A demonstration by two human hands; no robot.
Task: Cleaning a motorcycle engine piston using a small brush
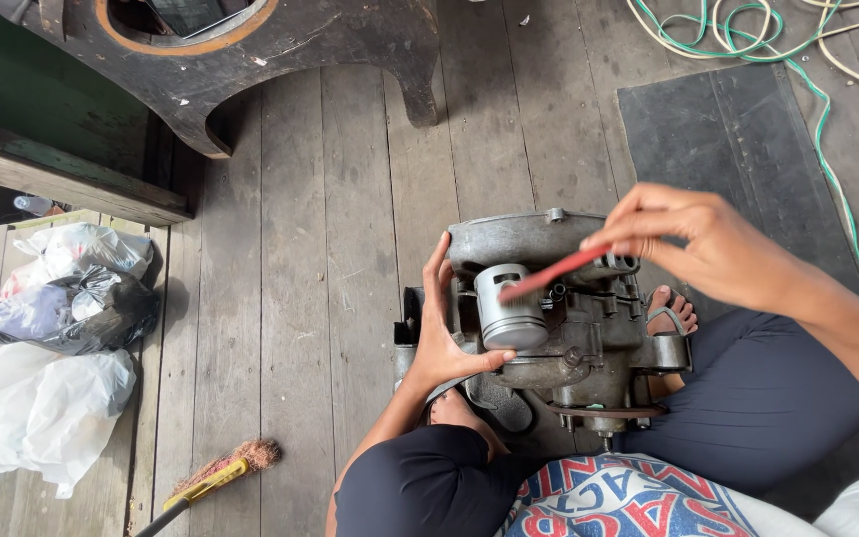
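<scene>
Fingers (638,224) pinch red brush (554,273) over grey, greasy engine (549,328).

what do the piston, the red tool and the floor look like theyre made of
Piston: bare metal, likely aluminium, judging by its dull silver-grey sheen. Red tool in the right hand: probably plastic, uniformly red and matte, though motion blur leaves it open. Floor: weathered unpainted wood, with grey planks, visible grain and gaps.
</scene>
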